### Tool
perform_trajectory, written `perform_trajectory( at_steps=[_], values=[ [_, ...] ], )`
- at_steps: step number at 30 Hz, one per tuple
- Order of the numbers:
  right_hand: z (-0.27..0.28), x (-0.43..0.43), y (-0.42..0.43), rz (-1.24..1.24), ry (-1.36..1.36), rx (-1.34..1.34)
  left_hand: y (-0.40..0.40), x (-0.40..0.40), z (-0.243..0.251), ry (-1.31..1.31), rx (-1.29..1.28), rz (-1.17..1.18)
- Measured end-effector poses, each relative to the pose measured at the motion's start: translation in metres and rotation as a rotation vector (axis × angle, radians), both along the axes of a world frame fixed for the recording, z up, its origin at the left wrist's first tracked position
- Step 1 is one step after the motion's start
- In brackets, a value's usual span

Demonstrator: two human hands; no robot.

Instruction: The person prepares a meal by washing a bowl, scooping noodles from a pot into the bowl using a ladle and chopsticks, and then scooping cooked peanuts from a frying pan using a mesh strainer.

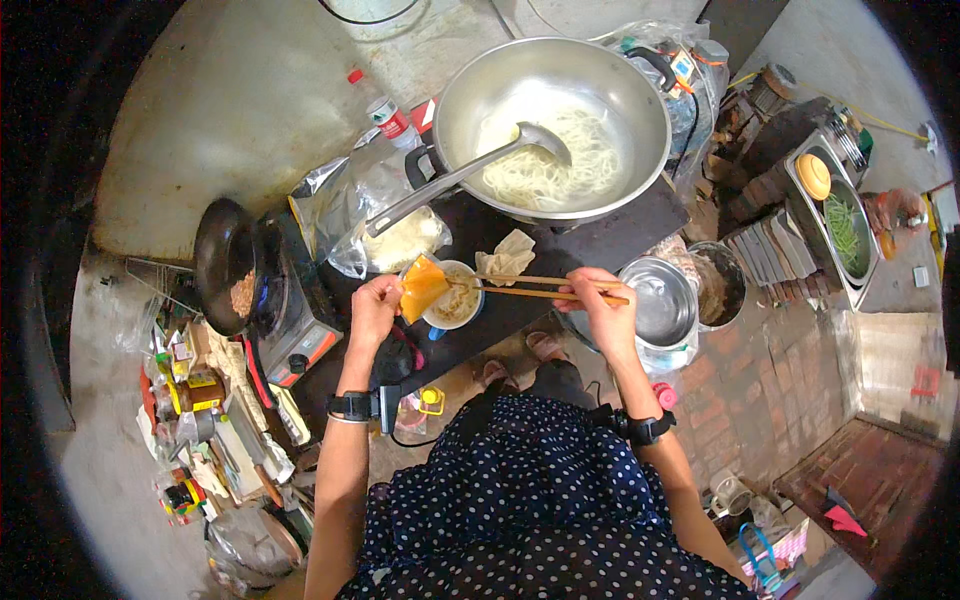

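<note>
My left hand (376, 304) pinches an orange packet (422, 289) by its edge, its other end over the rim of a white cup (456, 296) with a blue handle. Shredded food is visible in the cup. A pair of wooden chopsticks (532, 287) is in my right hand (601, 304), their tips at the packet and the cup. Behind the cup lies a crumpled paper (507, 257). A large steel wok (637, 161) beyond it holds pale noodles (555, 161) in liquid, with a metal ladle (442, 184) resting across its rim.
At the left, a dark frying pan (217, 262) sits tilted on a stove (300, 345). Plastic bags (360, 202) and a bottle (390, 116) are behind. Right of the dark table (652, 214) are metal bowls (658, 300) and a tray (862, 289) with green beans (844, 232).
</note>
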State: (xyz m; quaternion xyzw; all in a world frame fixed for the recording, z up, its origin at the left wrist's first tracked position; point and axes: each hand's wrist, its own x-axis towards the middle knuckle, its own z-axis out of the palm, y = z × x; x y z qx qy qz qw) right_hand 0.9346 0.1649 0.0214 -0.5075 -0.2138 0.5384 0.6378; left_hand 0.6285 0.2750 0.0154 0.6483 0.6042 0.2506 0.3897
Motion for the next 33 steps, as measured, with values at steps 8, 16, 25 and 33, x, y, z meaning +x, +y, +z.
perform_trajectory(
  at_steps=[8, 16, 25, 33],
  values=[
    [0.001, 0.005, -0.005, -0.032, -0.026, 0.008, -0.006, -0.032, -0.002, 0.106, -0.046, 0.003],
    [0.005, 0.001, 0.001, -0.001, -0.057, 0.013, -0.015, -0.018, 0.008, 0.077, -0.047, -0.038],
    [0.002, 0.003, 0.000, -0.026, -0.040, 0.028, -0.015, -0.010, 0.002, 0.105, -0.022, -0.087],
    [0.003, 0.004, 0.001, -0.022, -0.042, 0.015, -0.025, -0.034, -0.001, 0.066, -0.042, 0.025]
  ],
)
